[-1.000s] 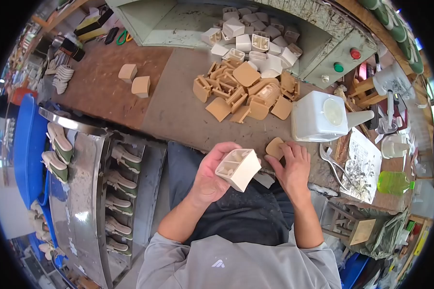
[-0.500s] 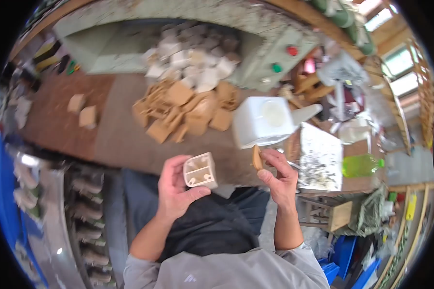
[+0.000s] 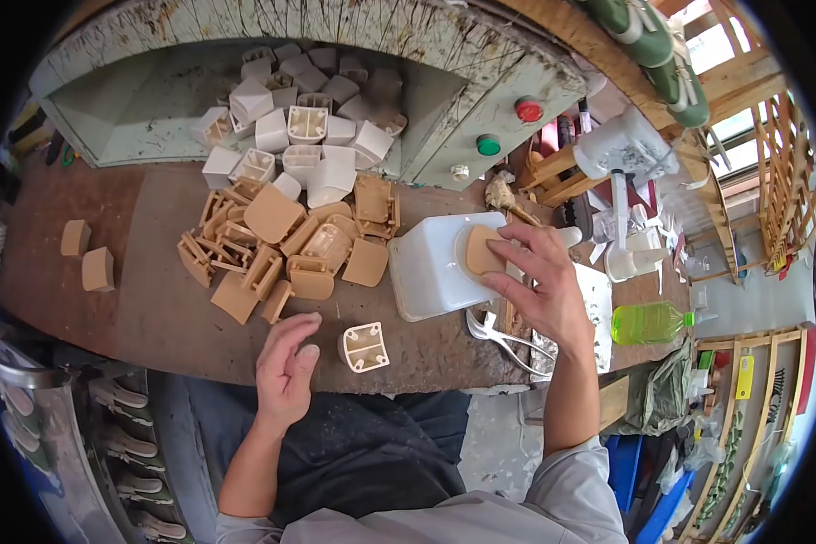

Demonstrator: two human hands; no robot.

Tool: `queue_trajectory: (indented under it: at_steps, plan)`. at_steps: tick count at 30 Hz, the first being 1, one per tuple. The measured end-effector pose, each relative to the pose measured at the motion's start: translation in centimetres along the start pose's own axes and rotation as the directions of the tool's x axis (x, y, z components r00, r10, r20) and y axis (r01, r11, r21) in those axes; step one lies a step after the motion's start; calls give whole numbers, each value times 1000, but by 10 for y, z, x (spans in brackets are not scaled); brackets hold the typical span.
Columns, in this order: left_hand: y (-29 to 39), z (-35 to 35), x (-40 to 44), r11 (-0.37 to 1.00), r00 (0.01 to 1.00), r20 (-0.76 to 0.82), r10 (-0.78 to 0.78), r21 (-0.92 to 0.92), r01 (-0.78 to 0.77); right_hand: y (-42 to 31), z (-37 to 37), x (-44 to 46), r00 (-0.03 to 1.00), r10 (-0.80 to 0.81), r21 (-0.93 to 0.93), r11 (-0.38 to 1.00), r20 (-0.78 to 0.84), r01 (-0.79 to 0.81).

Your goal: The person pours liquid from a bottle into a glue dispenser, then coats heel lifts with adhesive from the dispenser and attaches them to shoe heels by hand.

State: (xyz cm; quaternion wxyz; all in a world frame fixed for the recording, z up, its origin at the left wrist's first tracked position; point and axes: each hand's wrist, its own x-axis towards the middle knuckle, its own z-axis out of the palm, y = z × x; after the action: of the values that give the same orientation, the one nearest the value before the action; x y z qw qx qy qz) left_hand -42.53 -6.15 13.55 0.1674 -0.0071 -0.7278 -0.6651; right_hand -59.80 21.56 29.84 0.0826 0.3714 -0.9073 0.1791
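Block (image 3: 365, 347) lands near the jug (image 3: 435, 265), freeing the loosely uncurled left hand (image 3: 286, 372)! Right hand (image 3: 553, 288) pinches tan piece (image 3: 481, 252) over jug.

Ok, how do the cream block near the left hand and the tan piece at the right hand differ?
The cream block is deep, with open compartments showing; the tan piece shows a plain, flat face. The cream block rests on the worktop, held by neither hand; the tan piece is in the right hand, at the white container.
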Motion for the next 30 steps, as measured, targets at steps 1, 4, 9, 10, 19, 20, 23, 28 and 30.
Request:
queue_trajectory:
  at_steps: [1, 4, 9, 10, 19, 20, 23, 28, 30]
  plan:
    - [1, -4, 0, 996, 999, 39, 35, 84, -38, -2, 1, 2, 1000, 7, 17, 1000, 0, -7]
    - [4, 6, 4, 995, 999, 46, 29, 93, -33, -3, 5, 3, 999, 21, 17, 1000, -24, -21]
    - [30, 12, 15, 955, 981, 178, -74, 296, 19, -6, 7, 0, 998, 49, 20, 999, -47, -48]
    - [27, 14, 14, 942, 978, 199, -63, 335, -7, -7, 7, 0, 997, 58, 10, 998, -59, -57]
    - [23, 15, 16, 908, 945, 327, 12, 392, -147, -10, 5, -7, 986, 136, 20, 991, -98, -134]
    - [25, 14, 16, 911, 945, 327, 10, 386, -144, -13, 2, -6, 979, 172, 81, 983, -108, -164]
    - [23, 12, 15, 923, 949, 316, 4, 364, -125, -8, -2, -10, 974, 184, 222, 963, -131, -152]
    - [19, 12, 11, 932, 948, 318, -28, 352, -90, -9, -3, -15, 957, 283, 483, 847, -59, -221]
    - [20, 11, 13, 936, 946, 321, -45, 344, -73, -11, -3, -16, 962, 271, 580, 790, -39, -199]
